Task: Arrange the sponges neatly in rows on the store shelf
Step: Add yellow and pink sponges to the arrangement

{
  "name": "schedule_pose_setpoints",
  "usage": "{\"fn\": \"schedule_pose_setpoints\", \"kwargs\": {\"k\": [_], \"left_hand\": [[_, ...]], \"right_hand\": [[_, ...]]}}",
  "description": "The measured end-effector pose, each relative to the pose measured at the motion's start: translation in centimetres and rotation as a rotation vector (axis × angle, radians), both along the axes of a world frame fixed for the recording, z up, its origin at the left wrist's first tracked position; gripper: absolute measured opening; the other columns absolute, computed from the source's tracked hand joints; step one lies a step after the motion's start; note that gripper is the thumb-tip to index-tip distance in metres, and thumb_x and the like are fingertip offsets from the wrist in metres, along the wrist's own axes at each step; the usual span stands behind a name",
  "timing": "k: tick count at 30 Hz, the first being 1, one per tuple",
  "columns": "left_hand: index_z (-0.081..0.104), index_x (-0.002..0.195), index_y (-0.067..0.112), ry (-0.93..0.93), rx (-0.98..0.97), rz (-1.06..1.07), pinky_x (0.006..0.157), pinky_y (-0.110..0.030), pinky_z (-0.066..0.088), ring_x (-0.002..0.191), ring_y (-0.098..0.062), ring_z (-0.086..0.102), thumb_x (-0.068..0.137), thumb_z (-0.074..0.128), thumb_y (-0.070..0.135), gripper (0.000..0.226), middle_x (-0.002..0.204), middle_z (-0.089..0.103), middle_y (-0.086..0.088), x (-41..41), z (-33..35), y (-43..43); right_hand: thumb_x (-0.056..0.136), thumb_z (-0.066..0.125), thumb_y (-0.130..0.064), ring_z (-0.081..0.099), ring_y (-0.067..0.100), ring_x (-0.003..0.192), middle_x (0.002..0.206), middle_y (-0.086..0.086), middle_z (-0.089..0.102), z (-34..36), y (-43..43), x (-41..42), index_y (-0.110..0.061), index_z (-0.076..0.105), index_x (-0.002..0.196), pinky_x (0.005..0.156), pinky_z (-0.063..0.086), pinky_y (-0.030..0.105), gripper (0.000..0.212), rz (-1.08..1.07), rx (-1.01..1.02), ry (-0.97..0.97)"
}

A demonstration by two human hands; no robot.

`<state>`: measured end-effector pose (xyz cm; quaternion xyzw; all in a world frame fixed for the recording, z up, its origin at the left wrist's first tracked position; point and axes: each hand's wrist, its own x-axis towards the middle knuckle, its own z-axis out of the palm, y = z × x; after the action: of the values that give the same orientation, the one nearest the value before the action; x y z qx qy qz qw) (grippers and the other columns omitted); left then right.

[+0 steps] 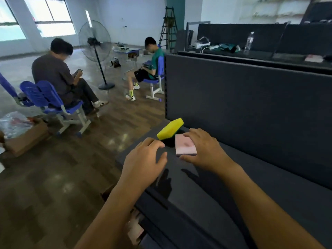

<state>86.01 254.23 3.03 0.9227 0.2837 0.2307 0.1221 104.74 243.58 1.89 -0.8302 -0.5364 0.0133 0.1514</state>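
**shelfguy:** Left hand (pixel 143 159) hangs spread loose over the shelf (pixel 233 203), right hand (pixel 206 150) pinches the pink sponge (pixel 185 147) lying on it.

**mopz:** yep, near the shelf's left end, yellow sponge (pixel 170 128) tilted just beside it.

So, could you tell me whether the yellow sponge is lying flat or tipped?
Tipped: the yellow sponge sits at a slant on the shelf, unlike the flat pink sponge.

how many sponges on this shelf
2: a yellow sponge, tilted, at the left end of the shelf, and a pink sponge beside it, gripped by the right hand. A blurred pinkish thing lower down may be another.
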Motion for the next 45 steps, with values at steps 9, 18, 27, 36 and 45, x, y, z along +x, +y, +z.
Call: {"fn": "schedule_pose_setpoints", "kwargs": {"k": [9, 18, 27, 36, 45], "left_hand": [[0.041, 0.141, 0.024, 0.101, -0.085, -0.136, 0.090, -0.040, 0.045, 0.119, -0.028, 0.050, 0.093, 0.043, 0.059, 0.059, 0.137, 0.049, -0.004, 7.3, -1.0, 9.0], [0.051, 0.123, 0.013, 0.253, -0.080, -0.193, 0.083, -0.044, 0.044, 0.108, -0.040, 0.054, 0.090, 0.057, 0.050, 0.050, 0.115, 0.059, -0.019, 13.0, -3.8, 8.6], [0.049, 0.112, 0.012, 0.300, -0.101, -0.451, 0.067, -0.035, 0.038, 0.095, -0.029, 0.053, 0.085, 0.060, 0.054, 0.051, 0.106, 0.055, -0.010, 13.5, -3.4, -2.4], [0.049, 0.131, 0.024, 0.196, -0.179, -0.921, 0.084, -0.033, 0.042, 0.111, -0.023, 0.051, 0.075, 0.070, 0.041, 0.062, 0.129, 0.053, 0.003, 8.3, -0.6, -24.4], [0.047, 0.137, 0.024, 0.168, -0.122, -1.370, 0.087, -0.029, 0.039, 0.109, -0.016, 0.045, 0.077, 0.069, 0.043, 0.066, 0.133, 0.050, 0.006, 1.0, -1.5, -46.1]], "right_hand": [[0.080, 0.049, -0.070, 0.028, 0.026, 0.142, 0.149, -0.002, 0.037, -1.1, 1.7, 0.8, -0.030, 0.033, 0.150, 0.115, 0.019, 0.043, 0.082, -0.138, -0.113, 0.078], [0.084, 0.061, -0.059, 0.033, 0.008, 0.129, 0.141, -0.014, 0.036, 0.5, -5.1, -3.3, -0.033, 0.035, 0.146, 0.106, 0.037, 0.030, 0.072, -0.403, 0.030, 0.135], [0.081, 0.063, -0.056, 0.036, 0.012, 0.127, 0.138, -0.016, 0.044, 0.4, -16.7, -8.1, -0.029, 0.045, 0.141, 0.105, 0.037, 0.032, 0.068, -0.741, 0.164, 0.039], [0.073, 0.076, -0.050, 0.048, 0.023, 0.119, 0.133, -0.009, 0.052, 0.2, -36.5, -17.8, -0.027, 0.049, 0.136, 0.093, 0.049, 0.047, 0.072, -1.167, 0.222, -0.113], [0.075, 0.077, -0.052, 0.047, 0.021, 0.122, 0.138, -0.006, 0.053, -0.9, -55.1, -31.6, -0.026, 0.049, 0.140, 0.095, 0.051, 0.044, 0.075, -1.552, 0.211, -0.159]]}}
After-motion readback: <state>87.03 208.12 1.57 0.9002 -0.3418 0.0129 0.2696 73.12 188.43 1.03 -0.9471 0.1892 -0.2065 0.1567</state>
